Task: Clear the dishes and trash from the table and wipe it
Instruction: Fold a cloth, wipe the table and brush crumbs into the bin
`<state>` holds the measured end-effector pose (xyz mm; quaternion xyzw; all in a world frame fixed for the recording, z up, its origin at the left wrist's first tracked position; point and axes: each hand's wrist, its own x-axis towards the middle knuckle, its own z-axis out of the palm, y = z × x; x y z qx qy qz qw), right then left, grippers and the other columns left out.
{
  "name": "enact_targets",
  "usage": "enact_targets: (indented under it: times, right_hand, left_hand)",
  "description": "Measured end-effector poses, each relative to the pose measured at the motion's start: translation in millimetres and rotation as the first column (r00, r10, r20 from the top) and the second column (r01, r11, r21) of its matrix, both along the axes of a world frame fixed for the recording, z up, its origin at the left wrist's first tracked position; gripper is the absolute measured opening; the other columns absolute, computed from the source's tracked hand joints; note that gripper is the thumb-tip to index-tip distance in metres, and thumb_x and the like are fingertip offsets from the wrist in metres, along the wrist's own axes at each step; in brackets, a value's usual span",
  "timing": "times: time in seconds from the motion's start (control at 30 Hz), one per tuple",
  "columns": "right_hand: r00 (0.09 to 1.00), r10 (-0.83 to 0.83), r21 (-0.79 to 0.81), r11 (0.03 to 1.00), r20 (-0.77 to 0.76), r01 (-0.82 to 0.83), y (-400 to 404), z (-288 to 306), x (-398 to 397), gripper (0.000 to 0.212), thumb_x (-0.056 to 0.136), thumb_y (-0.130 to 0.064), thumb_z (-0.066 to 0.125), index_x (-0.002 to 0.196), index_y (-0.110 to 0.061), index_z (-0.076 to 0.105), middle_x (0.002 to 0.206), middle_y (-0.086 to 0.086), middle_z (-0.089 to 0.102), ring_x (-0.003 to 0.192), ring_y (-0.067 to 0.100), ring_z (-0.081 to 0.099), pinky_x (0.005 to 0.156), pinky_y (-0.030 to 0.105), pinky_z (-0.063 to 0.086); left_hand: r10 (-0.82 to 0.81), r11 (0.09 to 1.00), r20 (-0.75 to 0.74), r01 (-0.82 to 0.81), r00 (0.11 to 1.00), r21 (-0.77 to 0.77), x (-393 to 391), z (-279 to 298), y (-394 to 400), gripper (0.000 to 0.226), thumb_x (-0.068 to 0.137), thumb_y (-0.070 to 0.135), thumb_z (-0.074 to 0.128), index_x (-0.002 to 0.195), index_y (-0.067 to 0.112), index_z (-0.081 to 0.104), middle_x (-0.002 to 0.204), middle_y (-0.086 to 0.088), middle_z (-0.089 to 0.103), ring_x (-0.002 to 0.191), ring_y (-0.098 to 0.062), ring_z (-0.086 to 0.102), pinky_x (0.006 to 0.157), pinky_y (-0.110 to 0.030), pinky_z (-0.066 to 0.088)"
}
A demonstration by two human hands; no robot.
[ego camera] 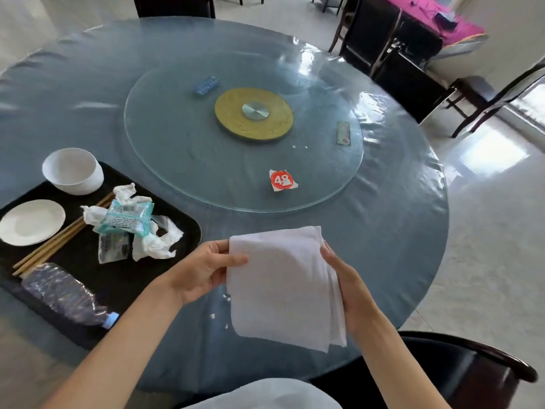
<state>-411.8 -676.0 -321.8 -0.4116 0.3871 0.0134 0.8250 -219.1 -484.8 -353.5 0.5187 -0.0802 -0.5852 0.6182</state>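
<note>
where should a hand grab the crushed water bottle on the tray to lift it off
Grip the crushed bottle around its crumpled middle, coming from above. It lies on its side along the black tray near edge, blue cap pointing toward the person, and the top side is clear. The chopsticks lie close beside its base end.

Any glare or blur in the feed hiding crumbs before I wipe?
Head view: window glare streaks the table far right; crumbs on the glass turntable and beside the cloth show clearly; edges bend from wide-angle distortion, far background is soft.
</note>
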Motion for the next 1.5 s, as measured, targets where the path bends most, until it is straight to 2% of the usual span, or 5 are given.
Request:
enact_targets:
  times: [0.4, 0.8, 1.0, 1.17, 1.5]
  right_hand:
    - [0.989, 0.148, -0.143, 0.979, 0.013, -0.145, -4.0, -11.1, 2.8, 0.046, 0.092, -0.017, 0.07, 0.136, -0.027, 0.06, 0.125, 0.009, 0.073, 0.112, 0.029, 0.071, 0.089, 0.046, 0.06]
    - [0.806, 0.542, -0.675, 0.689, 0.239, -0.263, -75.1, 46.5, 9.7, 0.076, 0.083, 0.037, 0.034, 0.099, -0.019, 0.082, 0.108, 0.0, 0.074, 0.098, 0.02, 0.071, 0.078, 0.025, 0.053]
    - [0.844, 0.427, -0.472, 0.846, 0.324, -0.247, -102.3, 45.2, 7.5, 0.031, 0.086, -0.02, 0.052, 0.104, -0.012, 0.076, 0.106, 0.006, 0.068, 0.093, 0.023, 0.065, 0.076, 0.028, 0.053]
    - [0.855, 0.511, -0.669, 0.666, 0.087, -0.329, -108.3, 22.0, 19.3, 0.056, 0.084, -0.021, 0.086, 0.132, -0.038, 0.061, 0.104, 0.001, 0.071, 0.083, 0.02, 0.07, 0.077, 0.031, 0.056]
    - [0.67, 0.733, -0.779, 0.353, -0.113, -0.518, -102.4, -15.7, 84.4, 0.059, 0.094, -0.016, 0.075, 0.145, -0.037, 0.054, 0.118, -0.02, 0.068, 0.104, 0.005, 0.065, 0.089, 0.027, 0.052]
  left_hand:
    - [-0.159, 0.984, 0.296, 0.127, 0.942, 0.126, 4.6, 21.6, 12.3, 0.044, 0.097, 0.017, 0.066, 0.135, 0.037, 0.056, 0.12, -0.007, 0.075, 0.11, -0.029, 0.072, 0.095, -0.056, 0.056]
    - [0.119, 0.984, 0.214, -0.087, 0.969, -0.153, 32.0, 58.5, -32.2, 0.008, 0.069, 0.012, 0.078, 0.073, 0.016, 0.082, 0.08, -0.007, 0.076, 0.07, -0.021, 0.071, 0.057, -0.024, 0.057]
    - [-0.027, 0.986, 0.155, 0.052, 0.988, -0.157, 44.7, 69.7, -39.3, 0.044, 0.083, 0.025, 0.049, 0.112, 0.008, 0.077, 0.124, -0.019, 0.07, 0.107, -0.031, 0.068, 0.084, -0.033, 0.059]
    - [-0.154, 0.987, 0.596, 0.156, 0.788, 0.049, 38.4, 69.4, -59.9, 0.06, 0.084, 0.004, 0.08, 0.131, 0.036, 0.061, 0.102, -0.007, 0.074, 0.094, -0.02, 0.07, 0.083, -0.032, 0.057]
    - [-0.17, 0.984, 0.684, 0.162, 0.71, 0.077, 55.7, 49.4, -110.2, 0.015, 0.088, 0.004, 0.074, 0.093, 0.018, 0.073, 0.089, 0.001, 0.074, 0.084, -0.009, 0.065, 0.078, -0.02, 0.047]
